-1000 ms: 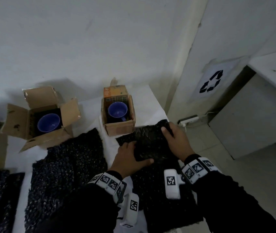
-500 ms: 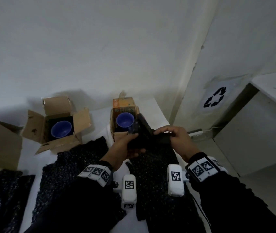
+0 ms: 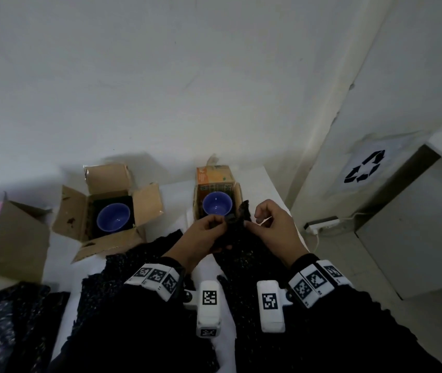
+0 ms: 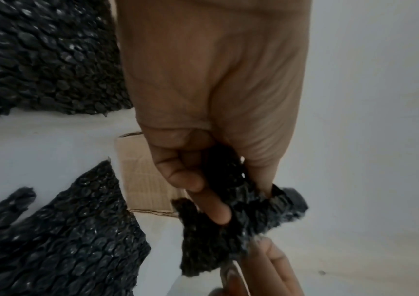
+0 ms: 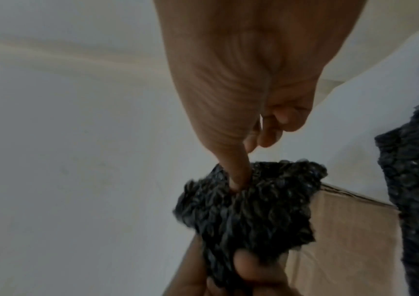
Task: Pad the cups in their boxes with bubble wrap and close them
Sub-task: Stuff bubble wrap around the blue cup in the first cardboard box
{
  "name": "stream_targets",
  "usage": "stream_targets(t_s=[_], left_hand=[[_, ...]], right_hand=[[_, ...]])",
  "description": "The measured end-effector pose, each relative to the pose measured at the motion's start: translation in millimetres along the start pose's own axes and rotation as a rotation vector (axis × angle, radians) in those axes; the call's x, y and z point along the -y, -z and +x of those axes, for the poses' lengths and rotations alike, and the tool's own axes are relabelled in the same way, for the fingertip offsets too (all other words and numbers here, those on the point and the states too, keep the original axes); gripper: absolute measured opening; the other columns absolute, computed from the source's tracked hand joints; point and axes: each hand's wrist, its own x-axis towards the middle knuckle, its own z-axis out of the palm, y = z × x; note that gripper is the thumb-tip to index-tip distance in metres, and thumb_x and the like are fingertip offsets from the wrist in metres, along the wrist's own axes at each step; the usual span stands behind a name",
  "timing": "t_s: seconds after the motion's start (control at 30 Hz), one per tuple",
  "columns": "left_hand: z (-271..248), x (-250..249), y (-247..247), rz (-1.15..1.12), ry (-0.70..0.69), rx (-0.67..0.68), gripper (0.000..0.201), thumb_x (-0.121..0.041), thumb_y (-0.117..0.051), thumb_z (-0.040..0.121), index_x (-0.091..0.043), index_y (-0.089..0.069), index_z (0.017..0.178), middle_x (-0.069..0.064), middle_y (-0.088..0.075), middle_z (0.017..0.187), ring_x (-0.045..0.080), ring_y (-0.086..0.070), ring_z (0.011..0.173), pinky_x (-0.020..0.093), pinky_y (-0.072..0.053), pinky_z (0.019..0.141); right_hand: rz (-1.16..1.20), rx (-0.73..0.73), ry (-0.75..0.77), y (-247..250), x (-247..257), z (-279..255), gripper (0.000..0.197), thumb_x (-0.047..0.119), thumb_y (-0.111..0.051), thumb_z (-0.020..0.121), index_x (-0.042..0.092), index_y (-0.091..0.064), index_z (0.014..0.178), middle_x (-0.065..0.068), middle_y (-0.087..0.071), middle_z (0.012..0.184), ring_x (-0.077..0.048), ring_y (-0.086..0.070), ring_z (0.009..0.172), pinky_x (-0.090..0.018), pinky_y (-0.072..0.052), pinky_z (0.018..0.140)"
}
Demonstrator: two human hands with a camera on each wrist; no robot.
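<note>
both the left hand [image 3: 205, 238] and right hand [image 3: 273, 230] pinch one black bubble wrap piece [image 3: 237, 224]; its long axis upright.

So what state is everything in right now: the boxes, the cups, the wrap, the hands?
Left box: flaps open, dark padding around its cup.
Left cup: upright in its box, uncovered.
Right box: open.
Right cup: upright inside, uncovered.
Held bubble wrap: bunched up, lifted between both hands.
Left hand: grips the wrap.
Right hand: pinches the wrap.
Other wrap sheets: lying flat.
</note>
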Motion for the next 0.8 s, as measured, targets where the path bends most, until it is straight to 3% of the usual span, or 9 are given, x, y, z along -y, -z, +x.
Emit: stream_targets(t_s=[0.1, 0.2, 0.3, 0.37, 0.43, 0.5, 0.57, 0.67, 0.8], left_hand=[[12.3, -7.8, -0.9, 0.05, -0.083, -0.136, 0.005, -0.014, -0.061, 0.092, -0.01, -0.062, 0.09, 0.015, -0.07, 0.088, 0.026, -0.069, 0.077, 0.039, -0.058, 0.076], [23.4, -19.5, 1.4, 0.145, -0.136, -0.201, 0.005, -0.014, -0.065, 0.09, -0.013, -0.062, 0.086, 0.014, -0.07, 0.092, 0.029, -0.07, 0.086, 0.044, -0.058, 0.085], [30.2, -35.9, 3.4, -0.001, -0.078, -0.083, 0.006, -0.01, -0.058, 0.093, -0.012, -0.063, 0.095, 0.011, -0.072, 0.092, 0.024, -0.072, 0.079, 0.031, -0.059, 0.068], [37.9, -43.9, 8.5, -0.014, -0.058, -0.093, 0.008, -0.01, -0.056, 0.094, -0.011, -0.061, 0.099, 0.011, -0.073, 0.092, 0.02, -0.072, 0.069, 0.022, -0.053, 0.054], [53.6, -44.2, 20.7, 0.318, -0.174, -0.187, 0.009, -0.011, -0.057, 0.092, -0.015, -0.061, 0.099, 0.006, -0.071, 0.095, 0.015, -0.069, 0.073, 0.019, -0.05, 0.057], [69.9, -40.9, 32.1, 0.827, -0.327, -0.177, 0.019, -0.015, -0.057, 0.09, -0.02, -0.061, 0.108, 0.002, -0.067, 0.107, 0.016, -0.063, 0.094, 0.028, -0.052, 0.078], [83.3, -36.9, 35.1, 1.213, -0.433, -0.055, 0.035, -0.019, -0.056, 0.087, -0.02, -0.057, 0.122, 0.001, -0.059, 0.125, 0.021, -0.053, 0.114, 0.037, -0.045, 0.095], [99.5, -29.1, 40.0, 1.59, -0.468, 0.072, 0.058, -0.028, -0.055, 0.085, -0.018, -0.045, 0.14, 0.003, -0.043, 0.147, 0.025, -0.037, 0.134, 0.04, -0.031, 0.108], [107.7, -20.9, 49.4, 1.73, -0.497, 0.089, 0.07, -0.038, -0.054, 0.083, -0.015, -0.035, 0.147, 0.005, -0.04, 0.149, 0.024, -0.038, 0.134, 0.036, -0.025, 0.11]], right_hand=[[0.199, 0.083, -0.03, -13.2, 6.9, 8.2, 0.007, 0.014, -0.062, 0.076, 0.016, -0.061, 0.083, 0.002, -0.06, 0.07, -0.012, -0.055, 0.063, -0.025, -0.046, 0.064], [0.415, 0.184, -0.075, -20.3, 11.4, 14.6, 0.018, 0.019, -0.066, 0.084, 0.009, -0.065, 0.099, -0.008, -0.068, 0.087, -0.021, -0.065, 0.081, -0.031, -0.054, 0.075], [0.279, 0.107, -0.001, -17.8, 6.7, 31.4, 0.022, 0.009, -0.073, 0.084, 0.007, -0.065, 0.104, -0.009, -0.072, 0.093, -0.021, -0.068, 0.084, -0.036, -0.057, 0.076], [0.23, 0.004, 0.004, -16.1, 2.7, 45.3, 0.019, 0.006, -0.073, 0.083, 0.007, -0.064, 0.1, -0.009, -0.07, 0.09, -0.02, -0.066, 0.078, -0.038, -0.056, 0.071], [0.156, -0.161, -0.002, -15.1, 1.3, 60.2, 0.019, 0.008, -0.073, 0.083, 0.011, -0.059, 0.096, -0.001, -0.066, 0.085, -0.006, -0.061, 0.07, -0.024, -0.053, 0.065], [0.045, -0.312, 0.029, -15.5, 2.8, 76.0, 0.024, 0.009, -0.072, 0.084, 0.015, -0.051, 0.095, 0.008, -0.059, 0.084, -0.001, -0.057, 0.068, -0.012, -0.048, 0.061], [-0.081, -0.342, 0.099, -19.6, 0.6, 91.3, 0.024, 0.005, -0.068, 0.084, 0.018, -0.049, 0.092, 0.008, -0.057, 0.085, -0.005, -0.055, 0.073, -0.019, -0.051, 0.064], [-0.275, -0.247, 0.126, -38.2, -6.4, 105.2, 0.021, 0.006, -0.064, 0.08, 0.023, -0.054, 0.088, 0.0, -0.058, 0.091, -0.018, -0.06, 0.078, -0.041, -0.055, 0.068], [-0.527, -0.148, 0.202, -54.9, -13.8, 110.9, 0.018, 0.005, -0.062, 0.076, 0.016, -0.06, 0.089, -0.005, -0.059, 0.093, -0.029, -0.059, 0.075, -0.036, -0.049, 0.066]])
